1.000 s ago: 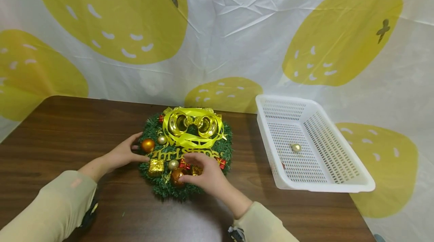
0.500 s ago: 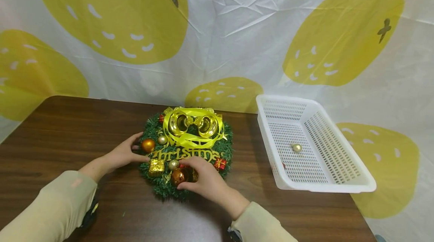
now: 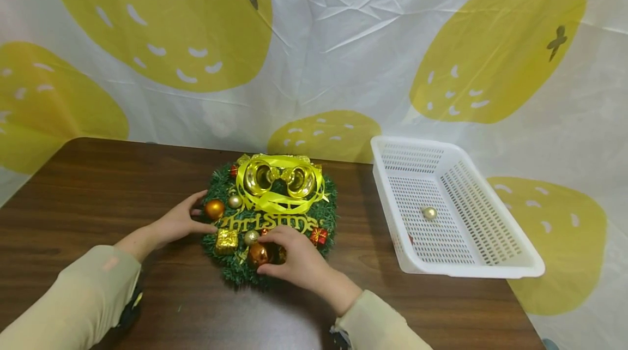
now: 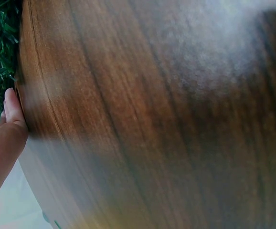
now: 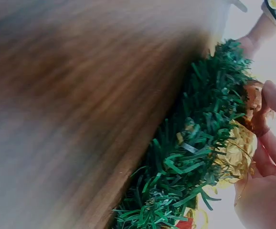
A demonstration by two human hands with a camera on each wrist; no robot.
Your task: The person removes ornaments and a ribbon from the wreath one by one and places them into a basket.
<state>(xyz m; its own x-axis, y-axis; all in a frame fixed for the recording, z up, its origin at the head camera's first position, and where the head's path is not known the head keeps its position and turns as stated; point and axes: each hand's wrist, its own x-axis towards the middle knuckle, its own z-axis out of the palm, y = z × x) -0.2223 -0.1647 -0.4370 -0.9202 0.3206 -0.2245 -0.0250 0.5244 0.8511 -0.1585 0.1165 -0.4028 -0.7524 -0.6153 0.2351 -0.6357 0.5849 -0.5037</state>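
Observation:
A green Christmas wreath (image 3: 324, 209) lies on the table in the head view, with gold lettering (image 3: 255, 223) across its middle. At its left edge my left hand (image 3: 174, 222) holds the rim, the thumb beside a gold gift-box ornament (image 3: 227, 241). An orange ball ornament (image 3: 214, 209) sits near those fingers. My right hand (image 3: 301, 260) pinches a copper ball ornament (image 3: 257, 254) at the wreath's front between thumb and fingers. In the right wrist view that copper ball (image 5: 255, 102) is partly covered by the fingers, just over the green tinsel (image 5: 190, 133).
Gold bells (image 3: 300, 182) with yellow ribbon fill the wreath's upper part. A red gift-box ornament (image 3: 318, 237) is right of my right hand. On the right stands a white plastic basket (image 3: 490, 272) with a small gold ball (image 3: 429, 213) inside. A fruit-print cloth (image 3: 338, 55) hangs behind.
My right hand has moved slightly down and its fingers have closed in on the copper ball, uncovering the lettering and the red gift box. The left hand has stayed put.

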